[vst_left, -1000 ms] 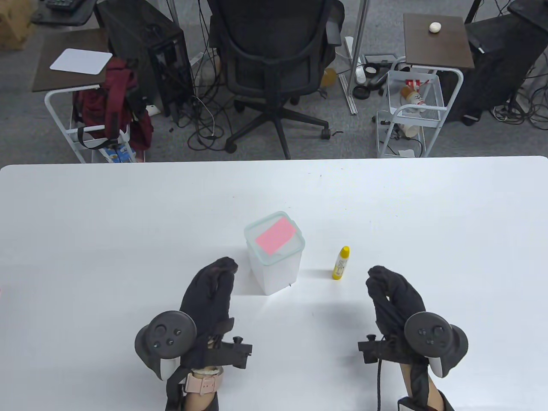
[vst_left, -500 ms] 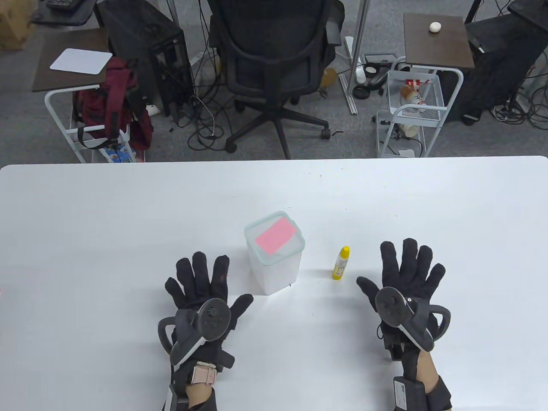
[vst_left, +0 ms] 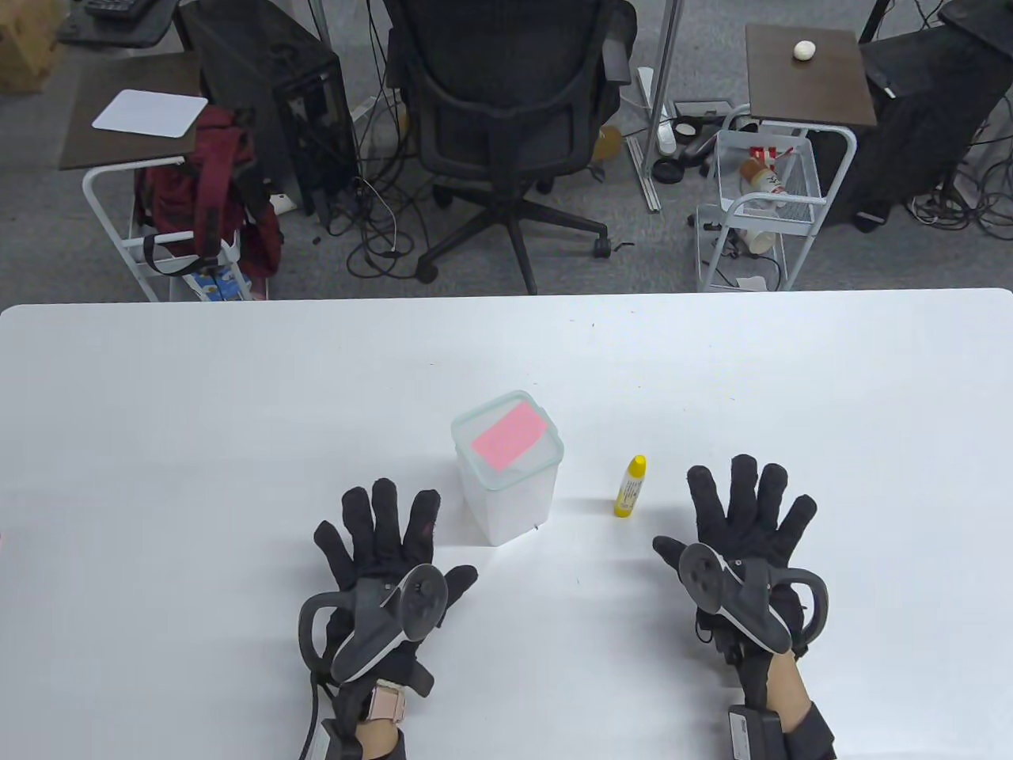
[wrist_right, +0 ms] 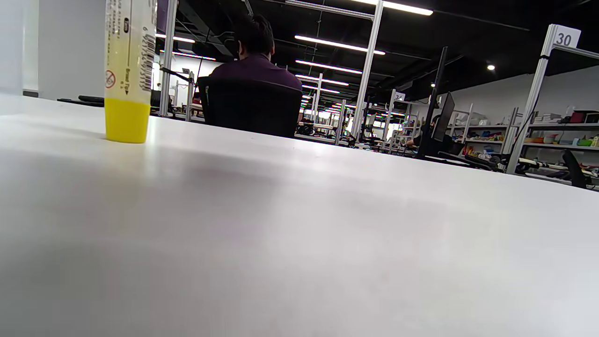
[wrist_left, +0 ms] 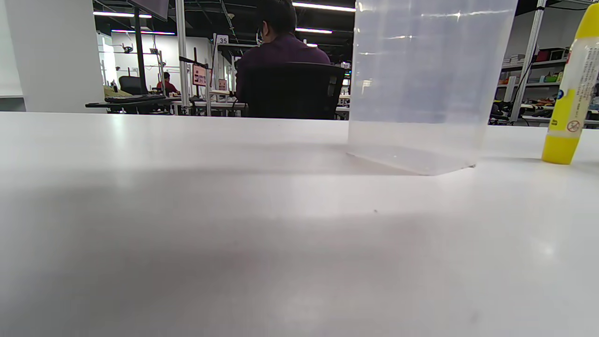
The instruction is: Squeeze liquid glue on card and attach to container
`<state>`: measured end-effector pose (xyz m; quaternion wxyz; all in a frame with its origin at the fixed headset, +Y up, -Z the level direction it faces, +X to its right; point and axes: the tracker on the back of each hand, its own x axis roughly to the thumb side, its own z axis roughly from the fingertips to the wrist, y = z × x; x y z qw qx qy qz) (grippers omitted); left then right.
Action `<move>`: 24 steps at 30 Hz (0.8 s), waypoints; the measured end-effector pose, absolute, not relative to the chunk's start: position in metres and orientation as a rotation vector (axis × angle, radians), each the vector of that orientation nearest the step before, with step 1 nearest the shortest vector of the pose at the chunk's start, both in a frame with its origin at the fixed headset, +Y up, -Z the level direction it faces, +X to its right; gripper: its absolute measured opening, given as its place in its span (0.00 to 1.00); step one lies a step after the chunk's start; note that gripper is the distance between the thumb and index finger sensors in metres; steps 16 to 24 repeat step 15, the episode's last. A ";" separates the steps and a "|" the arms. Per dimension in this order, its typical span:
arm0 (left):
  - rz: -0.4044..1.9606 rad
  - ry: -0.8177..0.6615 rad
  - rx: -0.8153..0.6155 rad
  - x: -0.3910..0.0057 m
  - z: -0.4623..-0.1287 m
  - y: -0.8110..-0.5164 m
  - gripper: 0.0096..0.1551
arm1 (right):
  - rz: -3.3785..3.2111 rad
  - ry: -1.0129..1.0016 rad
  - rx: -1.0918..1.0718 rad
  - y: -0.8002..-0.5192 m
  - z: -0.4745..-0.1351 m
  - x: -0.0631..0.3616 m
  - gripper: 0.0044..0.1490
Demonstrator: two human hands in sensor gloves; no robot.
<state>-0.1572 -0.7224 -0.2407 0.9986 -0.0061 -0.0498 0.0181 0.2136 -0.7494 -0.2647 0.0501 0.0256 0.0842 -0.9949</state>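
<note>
A clear plastic container (vst_left: 510, 483) with a pale green-rimmed lid stands mid-table; a pink card (vst_left: 511, 435) lies on its lid. It also shows in the left wrist view (wrist_left: 423, 84). A yellow glue bottle (vst_left: 631, 486) stands upright to its right, seen too in the left wrist view (wrist_left: 568, 93) and the right wrist view (wrist_right: 128, 70). My left hand (vst_left: 384, 538) lies flat on the table, fingers spread, just left of the container, holding nothing. My right hand (vst_left: 740, 518) lies flat, fingers spread, right of the bottle, holding nothing.
The white table (vst_left: 237, 435) ends at its far edge (vst_left: 506, 297). Beyond it stand an office chair (vst_left: 506, 119), two small side carts (vst_left: 791, 158) and cables on the floor.
Both hands went from curled and turned on edge to flat, palms down, fingers spread. Since half a second ago they have drawn slightly back towards me. Container, card and bottle have not moved.
</note>
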 end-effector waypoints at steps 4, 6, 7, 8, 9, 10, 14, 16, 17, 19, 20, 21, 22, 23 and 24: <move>0.036 -0.095 -0.034 -0.157 -0.242 -0.726 0.59 | -3.008 0.233 0.081 -0.753 -0.265 0.213 0.59; 0.040 -0.093 -0.043 -0.157 -0.242 -0.727 0.59 | -2.990 0.222 0.086 -0.754 -0.265 0.214 0.59; 0.041 -0.094 -0.044 -0.157 -0.242 -0.727 0.59 | -2.987 0.221 0.088 -0.755 -0.265 0.214 0.59; 0.046 -0.094 -0.043 -0.157 -0.242 -0.727 0.59 | -2.986 0.221 0.088 -0.754 -0.265 0.213 0.59; 0.051 -0.095 -0.043 -0.157 -0.242 -0.727 0.59 | -2.986 0.223 0.087 -0.753 -0.264 0.214 0.58; 0.057 -0.095 -0.044 -0.157 -0.242 -0.728 0.59 | -2.987 0.227 0.086 -0.754 -0.264 0.214 0.58; 0.057 -0.097 -0.055 -0.156 -0.242 -0.729 0.59 | -2.984 0.224 0.082 -0.754 -0.263 0.214 0.58; 0.056 -0.097 -0.058 -0.156 -0.242 -0.730 0.59 | -2.982 0.222 0.081 -0.754 -0.263 0.214 0.58; 0.056 -0.097 -0.058 -0.156 -0.242 -0.730 0.59 | -2.982 0.222 0.081 -0.754 -0.263 0.214 0.58; 0.056 -0.097 -0.058 -0.156 -0.242 -0.730 0.59 | -2.982 0.222 0.081 -0.754 -0.263 0.214 0.58; 0.056 -0.097 -0.058 -0.156 -0.242 -0.730 0.59 | -2.982 0.222 0.081 -0.754 -0.263 0.214 0.58; 0.056 -0.097 -0.058 -0.156 -0.242 -0.730 0.59 | -2.982 0.222 0.081 -0.754 -0.263 0.214 0.58; 0.056 -0.097 -0.058 -0.156 -0.242 -0.730 0.59 | -2.982 0.222 0.081 -0.754 -0.263 0.214 0.58; 0.056 -0.097 -0.058 -0.156 -0.242 -0.730 0.59 | -2.982 0.222 0.081 -0.754 -0.263 0.214 0.58; 0.056 -0.097 -0.058 -0.156 -0.242 -0.730 0.59 | -2.982 0.222 0.081 -0.754 -0.263 0.214 0.58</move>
